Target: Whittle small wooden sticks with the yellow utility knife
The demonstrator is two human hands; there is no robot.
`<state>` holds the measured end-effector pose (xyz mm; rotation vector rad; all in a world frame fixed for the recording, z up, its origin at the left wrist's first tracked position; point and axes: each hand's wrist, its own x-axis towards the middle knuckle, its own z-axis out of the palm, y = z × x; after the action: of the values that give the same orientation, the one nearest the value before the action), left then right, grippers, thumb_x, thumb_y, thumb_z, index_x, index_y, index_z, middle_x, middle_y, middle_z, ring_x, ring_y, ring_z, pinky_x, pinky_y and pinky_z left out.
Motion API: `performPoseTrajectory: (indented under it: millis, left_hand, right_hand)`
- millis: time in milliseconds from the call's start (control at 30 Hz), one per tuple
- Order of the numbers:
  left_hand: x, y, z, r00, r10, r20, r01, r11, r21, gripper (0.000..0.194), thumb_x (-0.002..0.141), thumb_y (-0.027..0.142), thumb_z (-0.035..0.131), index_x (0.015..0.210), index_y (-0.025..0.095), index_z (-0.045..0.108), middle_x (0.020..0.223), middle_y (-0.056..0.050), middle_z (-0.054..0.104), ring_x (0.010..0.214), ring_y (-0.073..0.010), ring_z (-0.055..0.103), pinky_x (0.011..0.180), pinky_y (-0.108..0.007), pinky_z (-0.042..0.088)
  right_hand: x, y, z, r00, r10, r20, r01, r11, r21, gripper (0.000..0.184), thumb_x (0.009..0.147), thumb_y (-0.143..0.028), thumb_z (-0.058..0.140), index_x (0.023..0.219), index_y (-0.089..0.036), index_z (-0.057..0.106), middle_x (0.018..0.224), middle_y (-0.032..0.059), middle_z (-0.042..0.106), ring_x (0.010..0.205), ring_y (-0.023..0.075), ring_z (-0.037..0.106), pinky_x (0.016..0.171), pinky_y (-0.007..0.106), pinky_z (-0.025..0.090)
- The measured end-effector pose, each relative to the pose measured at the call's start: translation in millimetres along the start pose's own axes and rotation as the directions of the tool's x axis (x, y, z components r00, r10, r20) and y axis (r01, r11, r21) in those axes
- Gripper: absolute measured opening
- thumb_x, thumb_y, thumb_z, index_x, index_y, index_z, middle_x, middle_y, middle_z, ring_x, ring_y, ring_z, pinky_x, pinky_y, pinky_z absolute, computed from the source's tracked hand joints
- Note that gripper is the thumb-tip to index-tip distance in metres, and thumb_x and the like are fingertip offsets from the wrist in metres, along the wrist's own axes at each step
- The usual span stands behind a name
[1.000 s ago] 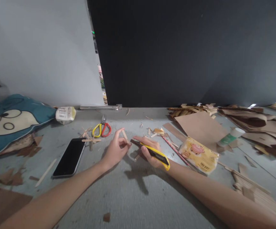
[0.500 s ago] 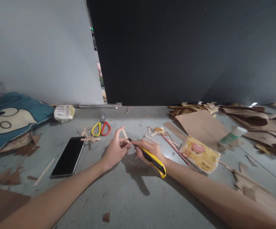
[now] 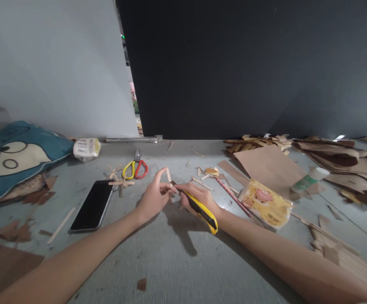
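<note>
My left hand point(image 3: 155, 195) is closed on a short wooden craft stick point(image 3: 168, 175), whose upper end sticks up by the forefinger. My right hand point(image 3: 199, 198) grips a yellow and black utility knife point(image 3: 200, 209). Its blade end points left and meets the stick between the two hands; the fingers partly hide the contact. Left of my left hand, several craft sticks point(image 3: 121, 183) lie crossed in a small heap. Behind it rest scissors with one yellow and one red handle point(image 3: 134, 168).
A black phone point(image 3: 93, 206) and a loose stick point(image 3: 61, 226) lie at left, near a blue cushion point(image 3: 21, 156). At right are a yellow packet point(image 3: 265, 204), a red striped rod point(image 3: 234, 196), brown cardboard point(image 3: 268, 169), a green-and-white tube point(image 3: 310, 179) and stacked sticks point(image 3: 344, 253).
The stick in my left hand stands slightly more upright. The knife's rear end has shifted slightly left and up; both hands keep their holds.
</note>
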<state>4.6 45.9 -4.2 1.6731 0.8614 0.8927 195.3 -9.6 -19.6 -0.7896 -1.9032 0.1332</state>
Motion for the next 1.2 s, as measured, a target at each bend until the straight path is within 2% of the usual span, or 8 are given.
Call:
performPoseTrajectory:
  millis: [167,333,467,867,1067,1200]
  left_hand:
    - [2.1,-0.7,-0.6,0.999,-0.048,-0.008,0.048,0.999,0.014,0.080,0.085,0.043,0.073,0.150,0.012,0.037,0.079,-0.003,0.076,0.060,-0.0158,0.067,0.063,-0.027,0.053]
    - [2.2,0.4,-2.2,0.999,-0.030,0.016,0.029,0.997,0.072,0.065,0.085,0.051,0.070,0.135,0.013,0.052,0.082,-0.006,0.078,0.060,-0.0164,0.067,0.062,-0.027,0.052]
    - [1.6,2.9,-2.7,0.999,-0.006,0.041,0.000,0.991,0.133,0.053,0.087,0.050,0.067,0.127,0.015,0.058,0.079,-0.004,0.077,0.060,-0.0160,0.065,0.063,-0.028,0.051]
    - [3.3,-2.7,-1.3,0.998,0.046,0.049,-0.053,0.986,0.155,0.040,0.090,0.041,0.061,0.123,0.017,0.061,0.070,0.002,0.070,0.059,-0.0144,0.062,0.064,-0.026,0.049]
    - [3.2,-3.4,-1.7,0.997,0.058,0.055,-0.071,0.961,0.268,0.034,0.091,0.034,0.057,0.120,0.017,0.063,0.066,0.002,0.068,0.062,-0.0161,0.063,0.067,-0.027,0.048]
    - [3.0,-2.7,-0.7,0.997,0.058,0.057,-0.071,0.959,0.274,0.035,0.091,0.033,0.057,0.122,0.017,0.062,0.069,0.001,0.069,0.064,-0.0167,0.064,0.068,-0.028,0.048]
  right_hand:
    - [-0.6,-1.0,0.6,1.000,0.015,0.012,-0.014,0.999,-0.034,0.034,0.100,-0.014,0.050,0.131,-0.024,0.061,0.087,0.0025,0.069,0.069,0.0138,0.068,0.068,0.027,0.059]
    - [0.4,-1.0,1.9,1.000,-0.020,-0.018,0.019,0.999,-0.027,0.037,0.099,-0.011,0.049,0.132,-0.024,0.060,0.087,0.0020,0.067,0.068,0.0128,0.069,0.068,0.026,0.059]
    - [-1.6,0.8,3.2,0.999,-0.019,-0.035,0.017,0.999,-0.048,0.036,0.101,-0.014,0.048,0.133,-0.025,0.061,0.087,0.0019,0.068,0.069,0.0131,0.069,0.068,0.026,0.060]
    - [-2.3,-0.5,1.4,1.000,0.031,-0.002,-0.031,0.998,-0.057,0.033,0.098,-0.014,0.054,0.129,-0.024,0.062,0.091,0.0037,0.072,0.073,0.0146,0.072,0.071,0.027,0.060]
    - [-3.6,-8.1,7.0,0.983,0.179,-0.046,-0.180,0.984,-0.002,0.027,0.095,-0.016,0.057,0.120,-0.023,0.065,0.086,0.0035,0.074,0.064,0.0147,0.070,0.065,0.027,0.059]
    - [-3.9,-10.6,7.6,0.985,0.168,-0.043,-0.170,0.985,-0.039,0.027,0.095,-0.018,0.057,0.119,-0.025,0.066,0.088,0.0033,0.075,0.065,0.0147,0.070,0.064,0.026,0.059]
